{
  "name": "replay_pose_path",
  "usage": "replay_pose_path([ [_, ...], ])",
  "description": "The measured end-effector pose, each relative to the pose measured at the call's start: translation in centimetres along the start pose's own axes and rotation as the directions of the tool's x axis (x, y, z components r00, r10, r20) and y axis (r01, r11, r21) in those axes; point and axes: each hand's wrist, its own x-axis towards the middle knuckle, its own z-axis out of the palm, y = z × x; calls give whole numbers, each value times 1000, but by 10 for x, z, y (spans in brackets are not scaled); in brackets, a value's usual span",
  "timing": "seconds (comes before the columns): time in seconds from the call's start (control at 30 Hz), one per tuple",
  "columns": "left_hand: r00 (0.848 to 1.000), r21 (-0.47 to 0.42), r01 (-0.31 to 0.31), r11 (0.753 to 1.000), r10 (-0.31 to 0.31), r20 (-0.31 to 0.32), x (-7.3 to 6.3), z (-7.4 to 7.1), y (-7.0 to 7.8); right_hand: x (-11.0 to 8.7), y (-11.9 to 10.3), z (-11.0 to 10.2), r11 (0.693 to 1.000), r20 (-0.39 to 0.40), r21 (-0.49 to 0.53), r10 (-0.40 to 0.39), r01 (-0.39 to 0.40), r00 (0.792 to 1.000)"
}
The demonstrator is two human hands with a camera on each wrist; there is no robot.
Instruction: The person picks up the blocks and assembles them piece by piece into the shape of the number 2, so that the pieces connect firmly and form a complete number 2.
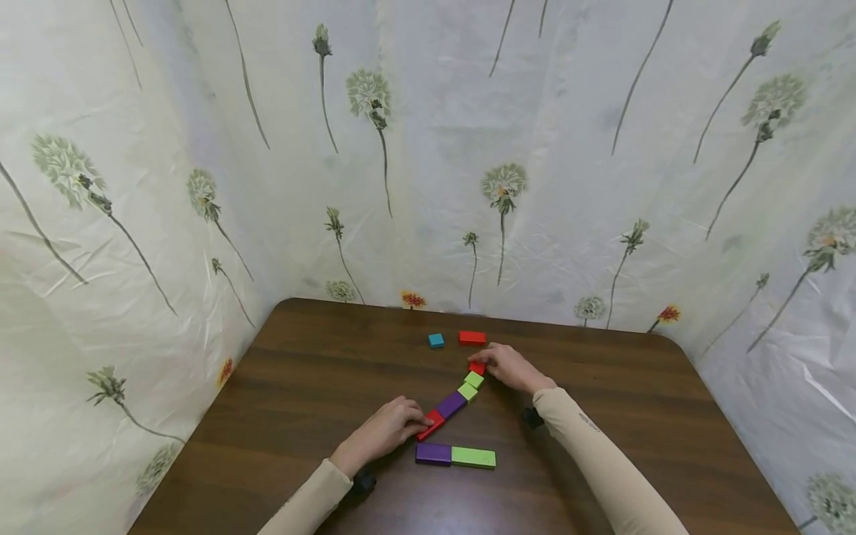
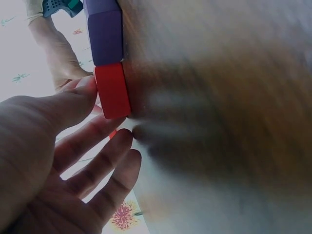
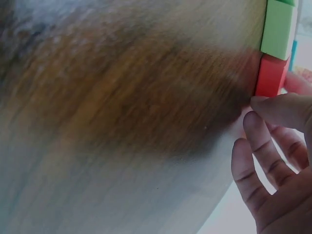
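A slanting row of blocks runs across the table in the head view. At its near end my left hand (image 1: 388,429) holds a longer red block (image 1: 435,423) between thumb and fingers; the left wrist view shows the thumb against that red block (image 2: 113,92). A purple block (image 1: 451,405) adjoins it, followed by two small green blocks (image 1: 471,384). My right hand (image 1: 513,366) pinches a small red block (image 1: 477,368) at the far end. In the right wrist view its thumb touches the end of this red block (image 3: 270,77), beside a green block (image 3: 279,30).
Behind the row lie a small blue block (image 1: 436,340) and a red block (image 1: 472,338). Closer to me, a purple block (image 1: 433,454) and a long green block (image 1: 473,457) sit end to end. A flower-printed curtain (image 1: 428,171) borders the brown wooden table (image 1: 321,357).
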Motion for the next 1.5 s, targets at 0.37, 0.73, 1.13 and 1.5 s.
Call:
replay_pose_path([
  [0.37, 1000, -3, 7, 1000, -7, 9, 0, 2, -1, -3, 5, -5, 982, 39, 154, 101, -106, 994],
  [0.73, 1000, 3, 4, 1000, -4, 11, 2, -1, -3, -2, 8, -12, 982, 84, 168, 78, -91, 993],
  [1.13, 1000, 2, 7, 1000, -7, 12, 1, 0, -2, 0, 3, -7, 992, 55, 101, 74, -79, 996],
  [1.5, 1000, 4, 13, 1000, -13, 15, 0, 0, -2, -8, 2, -7, 979, 70, 150, 126, -135, 990],
])
